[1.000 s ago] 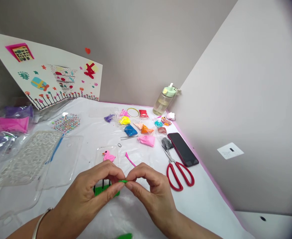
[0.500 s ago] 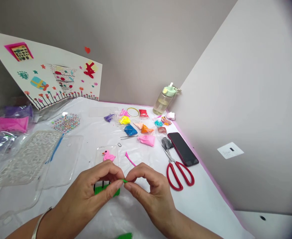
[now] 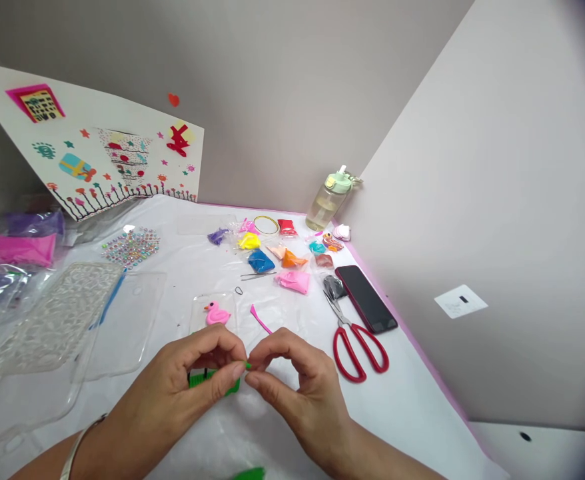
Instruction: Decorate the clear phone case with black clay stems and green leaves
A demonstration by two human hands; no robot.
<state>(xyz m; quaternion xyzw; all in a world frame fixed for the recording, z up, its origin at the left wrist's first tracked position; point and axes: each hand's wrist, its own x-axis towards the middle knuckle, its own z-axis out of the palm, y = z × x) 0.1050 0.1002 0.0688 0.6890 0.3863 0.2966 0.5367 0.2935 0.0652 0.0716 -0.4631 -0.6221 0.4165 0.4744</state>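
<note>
My left hand (image 3: 182,393) and my right hand (image 3: 297,387) meet at their fingertips over a sliver of green modelling clay (image 3: 247,365). Only its tip shows between them. Just under my left hand lies a green clay strip with thin black stems (image 3: 213,381), partly hidden by my fingers. A transparent phone case (image 3: 211,313) beyond my hands carries a pink clay duck (image 3: 216,313). A thin pink clay strip (image 3: 260,320) lies to its right. A green clay lump (image 3: 248,474) sits at the bottom edge of the view.
Red-handled scissors (image 3: 360,353) and a black smartphone (image 3: 366,299) lie to the right. Bagged coloured clay packets (image 3: 261,262) fill the back of the white-covered table (image 3: 412,393). Textured transparent cases (image 3: 55,320) and rhinestones (image 3: 131,247) lie left, with a water bottle (image 3: 328,202) in the corner.
The green sliver shows less between my fingertips than a second ago. My hands have drawn slightly closer around it, and the camera has barely shifted.
</note>
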